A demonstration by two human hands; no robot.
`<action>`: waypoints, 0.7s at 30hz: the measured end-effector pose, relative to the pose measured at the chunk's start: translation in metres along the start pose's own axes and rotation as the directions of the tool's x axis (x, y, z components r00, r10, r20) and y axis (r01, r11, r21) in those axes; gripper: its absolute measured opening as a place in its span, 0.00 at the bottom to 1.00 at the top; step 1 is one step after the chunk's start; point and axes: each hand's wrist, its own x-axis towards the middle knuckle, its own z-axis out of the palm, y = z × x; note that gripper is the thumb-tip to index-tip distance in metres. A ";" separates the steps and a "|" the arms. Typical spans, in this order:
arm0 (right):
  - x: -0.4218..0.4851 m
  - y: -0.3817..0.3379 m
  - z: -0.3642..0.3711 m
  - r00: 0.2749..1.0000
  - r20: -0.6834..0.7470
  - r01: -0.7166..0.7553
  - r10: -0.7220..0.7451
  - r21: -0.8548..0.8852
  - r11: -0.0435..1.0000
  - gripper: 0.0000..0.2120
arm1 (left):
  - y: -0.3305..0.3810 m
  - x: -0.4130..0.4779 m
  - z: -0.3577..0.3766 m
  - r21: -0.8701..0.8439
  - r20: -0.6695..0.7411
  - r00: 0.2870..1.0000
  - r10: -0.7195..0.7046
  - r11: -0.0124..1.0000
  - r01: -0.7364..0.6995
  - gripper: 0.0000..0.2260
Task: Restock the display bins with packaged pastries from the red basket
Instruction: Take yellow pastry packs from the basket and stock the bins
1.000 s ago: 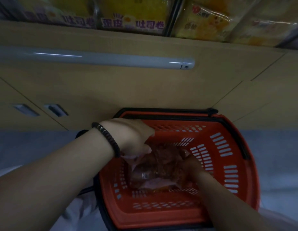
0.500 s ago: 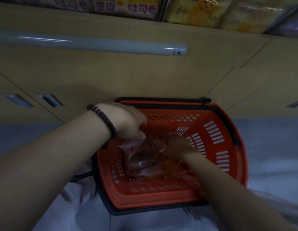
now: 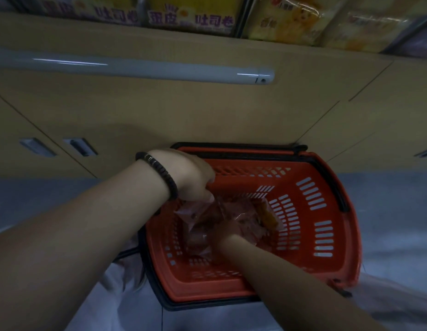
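The red basket (image 3: pixel 310 211) sits on the floor in front of me, against a tan cabinet. Clear-wrapped packaged pastries (image 3: pixel 203 225) lie in a heap on its bottom. My left hand (image 3: pixel 186 177), with a dark bead bracelet on the wrist, reaches over the basket's left rim and pinches the top edge of a pastry wrapper. My right hand (image 3: pixel 225 231) is deep in the basket, closed on another packaged pastry (image 3: pixel 265 217) whose orange filling shows at the right. My fingers are partly hidden by the wrappers.
The display bins (image 3: pixel 193 13) with yellow and purple packaged breads run along the top edge. Below them are a grey tube rail (image 3: pixel 145 70) and the tan cabinet front (image 3: pixel 184 115) with recessed handles (image 3: pixel 80 146). Grey floor lies on both sides.
Both hands have stayed in the basket, shifting among the wrappers. A pastry with orange filling has come into sight at the right of my right hand. The view has tilted slightly.
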 end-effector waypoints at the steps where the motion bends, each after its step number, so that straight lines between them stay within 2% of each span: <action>1: -0.004 0.000 -0.006 1.000 0.007 0.002 -0.002 0.011 1.000 0.21 | 0.000 0.000 0.000 -0.001 -0.006 1.000 -0.001 1.000 0.001 0.26; 6: -0.002 0.015 -0.016 0.996 -0.063 0.059 -0.058 0.006 0.998 0.19 | -0.003 0.000 0.002 0.034 0.007 0.999 0.031 0.999 -0.031 0.26; 9: -0.022 0.039 -0.041 0.994 -0.102 0.056 -0.049 0.068 0.996 0.18 | -0.009 0.001 0.001 0.031 0.048 0.999 0.023 0.999 -0.025 0.28; 13: -0.079 0.097 -0.105 0.990 -0.020 0.138 -0.139 0.298 0.945 0.20 | -0.014 0.003 0.003 0.006 0.036 0.998 0.042 0.999 -0.042 0.32; 15: -0.111 0.121 -0.134 0.992 -0.078 0.119 -0.097 0.364 0.924 0.11 | -0.013 0.002 0.005 -0.049 0.046 0.996 0.082 0.996 -0.079 0.36; 16: -0.126 0.133 -0.147 0.987 -0.140 0.127 -0.076 0.405 0.905 0.15 | -0.011 0.001 0.006 -0.092 0.039 0.994 0.105 0.991 -0.101 0.37; 18: -0.159 0.149 -0.167 0.973 -0.230 0.143 -0.033 0.484 0.863 0.19 | -0.004 -0.002 0.007 -0.217 -0.050 0.987 0.153 0.963 -0.160 0.29; 21: -0.199 0.169 -0.179 0.938 -0.345 0.226 -0.030 0.545 0.807 0.09 | 0.006 -0.005 0.008 -0.365 -0.301 0.936 0.184 0.884 -0.291 0.18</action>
